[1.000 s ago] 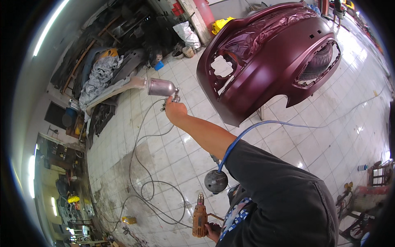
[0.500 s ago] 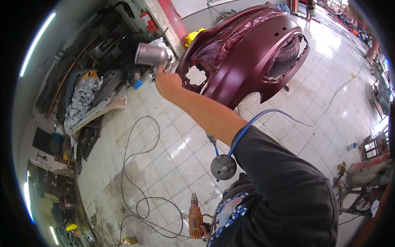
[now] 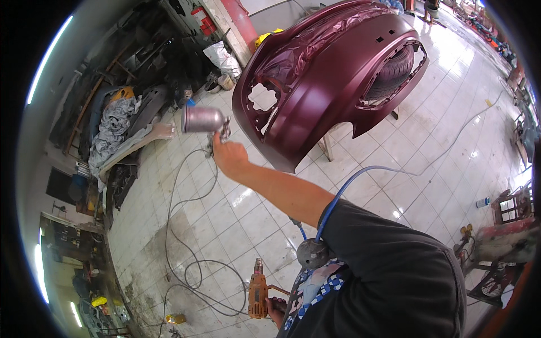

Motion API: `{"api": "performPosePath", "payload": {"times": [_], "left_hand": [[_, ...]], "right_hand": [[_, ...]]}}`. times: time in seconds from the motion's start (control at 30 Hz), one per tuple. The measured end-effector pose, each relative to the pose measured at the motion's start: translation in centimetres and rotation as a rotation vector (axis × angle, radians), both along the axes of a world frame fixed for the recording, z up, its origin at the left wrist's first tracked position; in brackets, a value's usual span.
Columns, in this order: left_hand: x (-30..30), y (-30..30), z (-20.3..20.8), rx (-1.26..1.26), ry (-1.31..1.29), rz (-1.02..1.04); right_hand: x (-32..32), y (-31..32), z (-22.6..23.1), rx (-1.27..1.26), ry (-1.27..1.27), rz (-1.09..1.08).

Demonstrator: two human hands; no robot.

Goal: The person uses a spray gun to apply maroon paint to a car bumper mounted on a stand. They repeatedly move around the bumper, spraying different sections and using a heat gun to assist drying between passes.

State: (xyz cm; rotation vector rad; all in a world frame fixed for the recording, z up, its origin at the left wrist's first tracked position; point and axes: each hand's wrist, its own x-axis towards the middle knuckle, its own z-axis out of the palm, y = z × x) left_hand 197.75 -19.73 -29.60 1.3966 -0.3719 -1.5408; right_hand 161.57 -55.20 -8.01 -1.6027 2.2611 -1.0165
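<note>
My right hand (image 3: 231, 159) is closed round a spray gun (image 3: 224, 130) with a metallic pinkish-grey cup (image 3: 202, 119) tipped on its side. My outstretched right arm carries it left of a dark red car bumper (image 3: 321, 96), apart from it. Low in the view, my left hand (image 3: 275, 308) grips an orange-brown heat gun (image 3: 258, 296), its metal nozzle pointing up the picture. Part of that hand is hidden behind my shirt. A blue hose (image 3: 352, 179) passes over my right upper arm, beside a dark round ball (image 3: 313, 253) at my chest.
A grey cable (image 3: 194, 262) lies in loops on the tiled floor. The bumper rests on a stand (image 3: 325, 147), with a tyre (image 3: 393, 76) showing through its opening. Car parts and crumpled grey sheeting (image 3: 116, 127) pile up at the left. A metal frame (image 3: 496, 279) stands at the right.
My right hand and the spray gun have moved down the picture, away from the bumper's near end. The heat gun has shifted slightly left. The ball sits lower, and the view has shifted a little.
</note>
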Motion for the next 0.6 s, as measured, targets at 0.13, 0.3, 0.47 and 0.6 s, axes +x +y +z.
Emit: {"api": "performPosePath", "payload": {"times": [0.13, 0.3, 0.47, 0.6], "left_hand": [[0.1, 0.7, 0.4, 0.033, -0.018, 0.099], [1.0, 1.6, -1.1, 0.048, 0.026, 0.102], [1.6, 1.4, -3.8, 0.042, 0.013, 0.075], [0.6, 1.5, -3.7, 0.073, 0.013, 0.04]], "right_hand": [[5.0, 0.3, -5.3, 0.111, -0.122, 0.102], [5.9, 0.9, -11.2, 0.285, -0.269, 0.164], [2.8, 2.3, -12.9, 0.293, -0.101, 0.163], [-0.6, 4.8, -8.2, 0.165, -0.061, 0.088]]}}
